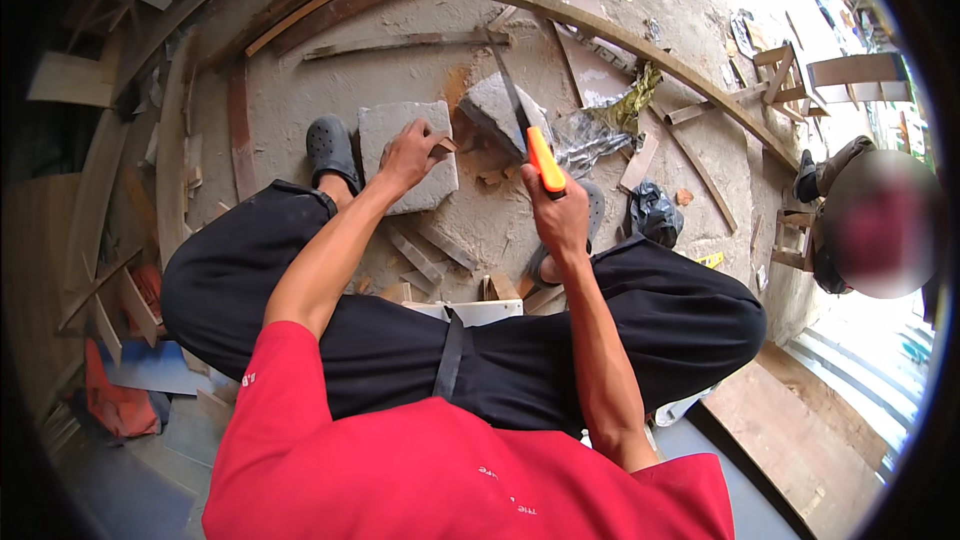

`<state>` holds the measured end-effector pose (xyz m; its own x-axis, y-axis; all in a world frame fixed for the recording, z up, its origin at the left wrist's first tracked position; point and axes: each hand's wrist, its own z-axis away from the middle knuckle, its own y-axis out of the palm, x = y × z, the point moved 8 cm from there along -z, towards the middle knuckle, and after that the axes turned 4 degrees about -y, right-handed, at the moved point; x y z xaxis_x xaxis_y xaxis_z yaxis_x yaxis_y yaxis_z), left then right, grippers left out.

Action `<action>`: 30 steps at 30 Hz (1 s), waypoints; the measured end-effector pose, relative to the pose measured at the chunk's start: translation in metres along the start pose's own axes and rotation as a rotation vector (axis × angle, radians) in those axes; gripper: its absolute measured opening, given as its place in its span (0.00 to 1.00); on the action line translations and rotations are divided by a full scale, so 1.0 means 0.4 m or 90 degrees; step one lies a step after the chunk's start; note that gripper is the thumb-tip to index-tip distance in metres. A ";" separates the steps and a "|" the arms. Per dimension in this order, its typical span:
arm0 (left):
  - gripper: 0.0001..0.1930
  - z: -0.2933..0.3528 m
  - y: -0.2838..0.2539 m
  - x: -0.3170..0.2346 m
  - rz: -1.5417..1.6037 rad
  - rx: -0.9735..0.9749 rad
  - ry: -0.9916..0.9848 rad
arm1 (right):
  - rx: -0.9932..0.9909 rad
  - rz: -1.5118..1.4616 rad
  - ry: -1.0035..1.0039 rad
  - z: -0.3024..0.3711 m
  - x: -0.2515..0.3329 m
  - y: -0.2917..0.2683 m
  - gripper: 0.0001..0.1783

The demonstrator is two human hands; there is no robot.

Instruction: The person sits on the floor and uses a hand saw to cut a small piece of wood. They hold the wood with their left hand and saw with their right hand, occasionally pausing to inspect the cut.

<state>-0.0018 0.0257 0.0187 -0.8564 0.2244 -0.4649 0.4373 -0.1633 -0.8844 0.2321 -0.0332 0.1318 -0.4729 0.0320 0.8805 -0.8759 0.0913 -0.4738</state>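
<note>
My left hand [408,152] is closed in a pinch on a small wood piece [441,148], holding it down at the right edge of a flat grey stone slab [400,130] on the ground between my feet. My right hand [558,215] is wrapped in a full fist around the orange handle [545,162] of a long-bladed knife [508,90]; the dark blade runs up and away from me, over a second, lumpier grey stone [492,110] just right of the slab.

To make the cut well, in my judgement:
1. Keep the wood piece seated firmly on the slab so it cannot roll under the blow.
2. Keep the left fingertips back from the end to be struck; they sit near the blade's path, and this is the main hazard.
3. Strike with the heavier part of the blade, wrist firm, grip fully closed.
4. Keep both knees wide, clear of the swing.

Wood chips and offcuts [490,178] lie between the stones. Long curved timber strips [640,45] lie on the concrete beyond. A crumpled black bag [655,210] sits near my right knee. Another person crouches at the far right.
</note>
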 end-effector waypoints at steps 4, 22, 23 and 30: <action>0.21 -0.024 0.078 0.020 -0.085 -0.004 0.032 | 0.039 -0.006 0.027 0.043 -0.049 0.052 0.22; 0.13 -0.123 0.205 0.138 -0.027 -0.188 -0.162 | 0.170 -0.032 0.035 0.032 -0.198 0.123 0.19; 0.14 -0.125 0.208 0.150 -0.024 -0.210 -0.208 | 0.176 -0.032 0.041 0.034 -0.209 0.121 0.20; 0.21 -0.135 0.225 0.170 -0.083 -0.311 -0.345 | 0.223 -0.018 0.069 0.040 -0.269 0.136 0.17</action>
<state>-0.0058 0.0782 -0.0949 -0.8699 -0.3141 -0.3803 0.2860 0.3070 -0.9077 0.2340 -0.0475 0.0110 -0.4522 0.1417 0.8806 -0.8766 -0.2526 -0.4095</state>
